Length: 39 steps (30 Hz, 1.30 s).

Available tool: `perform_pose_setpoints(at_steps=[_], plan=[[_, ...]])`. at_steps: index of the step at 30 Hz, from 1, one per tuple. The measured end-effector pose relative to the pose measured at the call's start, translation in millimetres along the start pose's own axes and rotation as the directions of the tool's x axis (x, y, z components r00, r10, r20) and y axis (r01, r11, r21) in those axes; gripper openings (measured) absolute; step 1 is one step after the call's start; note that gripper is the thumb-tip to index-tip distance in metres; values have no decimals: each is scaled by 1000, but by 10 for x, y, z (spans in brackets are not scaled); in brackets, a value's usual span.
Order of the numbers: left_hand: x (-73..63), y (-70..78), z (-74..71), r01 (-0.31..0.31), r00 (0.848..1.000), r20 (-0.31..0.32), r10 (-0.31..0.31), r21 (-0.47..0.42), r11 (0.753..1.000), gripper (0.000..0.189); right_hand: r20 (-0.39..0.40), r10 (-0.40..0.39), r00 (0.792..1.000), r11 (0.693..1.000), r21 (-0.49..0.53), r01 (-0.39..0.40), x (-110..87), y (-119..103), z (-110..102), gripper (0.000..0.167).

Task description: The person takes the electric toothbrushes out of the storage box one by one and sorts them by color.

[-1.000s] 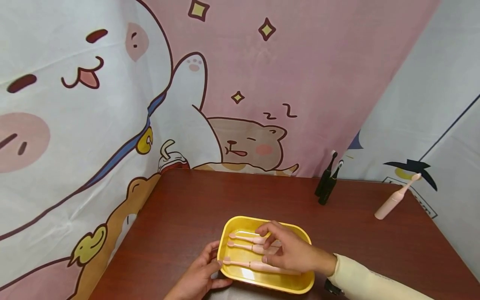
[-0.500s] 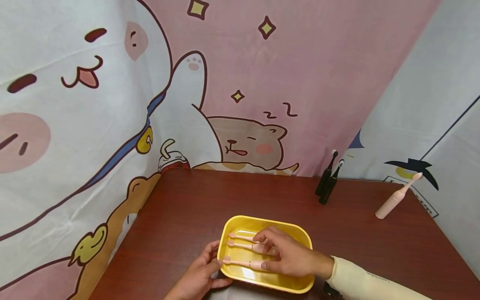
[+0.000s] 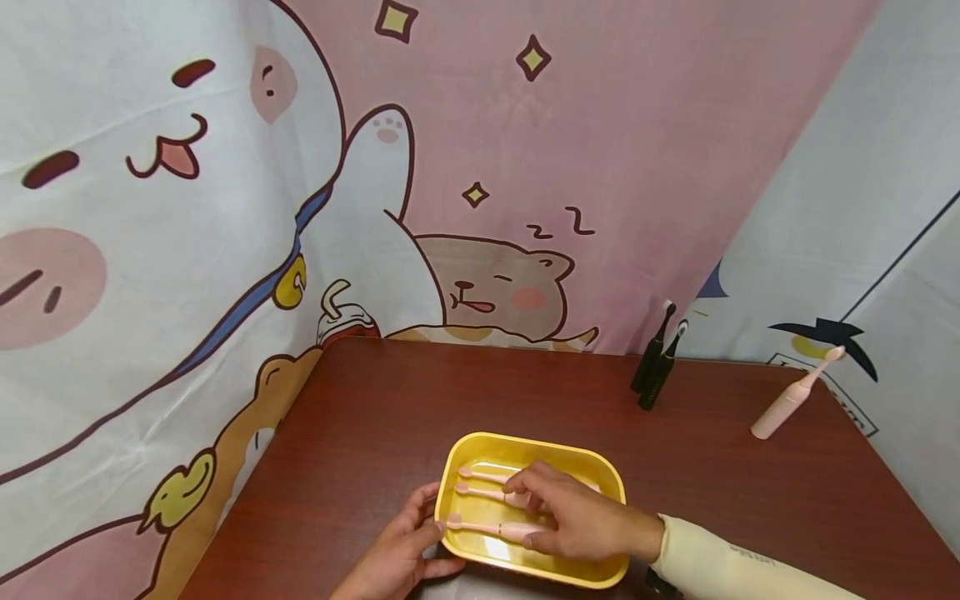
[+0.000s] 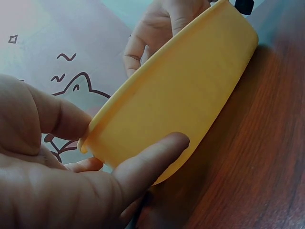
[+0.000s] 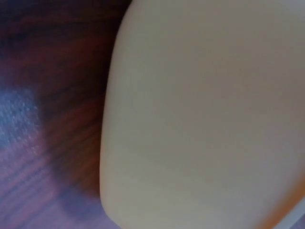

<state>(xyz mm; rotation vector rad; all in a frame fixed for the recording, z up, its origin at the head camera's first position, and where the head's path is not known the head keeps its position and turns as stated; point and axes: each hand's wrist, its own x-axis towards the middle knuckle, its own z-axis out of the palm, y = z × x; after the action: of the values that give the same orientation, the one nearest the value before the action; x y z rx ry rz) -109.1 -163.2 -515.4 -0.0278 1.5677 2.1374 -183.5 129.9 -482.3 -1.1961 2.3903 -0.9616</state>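
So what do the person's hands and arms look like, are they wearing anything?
The left hand and right hand are bare. On the right is a cream sleeve with tiny dark marks, too small to read. A black thing peeks out beside it. No sleeve shows on the left.

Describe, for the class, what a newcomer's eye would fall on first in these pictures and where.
Probably the bright yellow tray near the front of the table: pink toothbrushes lie in it, the left hand grips its left end and the right hand is over them. Next, the big white cartoon animal on the backdrop, at left. Then perhaps two black toothbrushes at the table's back right, with a lone pink toothbrush farther right.
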Motion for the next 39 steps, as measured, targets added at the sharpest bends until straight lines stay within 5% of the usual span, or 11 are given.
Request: perform_pose_setpoints(at_steps=[6, 16, 39], plan=[[1, 19, 4, 10, 1000, -16, -10, -1, 1000, 64, 40, 12, 999, 996, -89, -8, 9, -5, 3, 52], [5, -5, -8, 6, 1000, -2, -6, 8, 1000, 64, 60, -110, 992, 937, -326, 123, 54, -68, 42, 30], [0, 3, 0, 0, 1000, -5, 0, 7, 1000, 64, 218, -226, 949, 840, -450, 304, 56, -112, 15, 18]])
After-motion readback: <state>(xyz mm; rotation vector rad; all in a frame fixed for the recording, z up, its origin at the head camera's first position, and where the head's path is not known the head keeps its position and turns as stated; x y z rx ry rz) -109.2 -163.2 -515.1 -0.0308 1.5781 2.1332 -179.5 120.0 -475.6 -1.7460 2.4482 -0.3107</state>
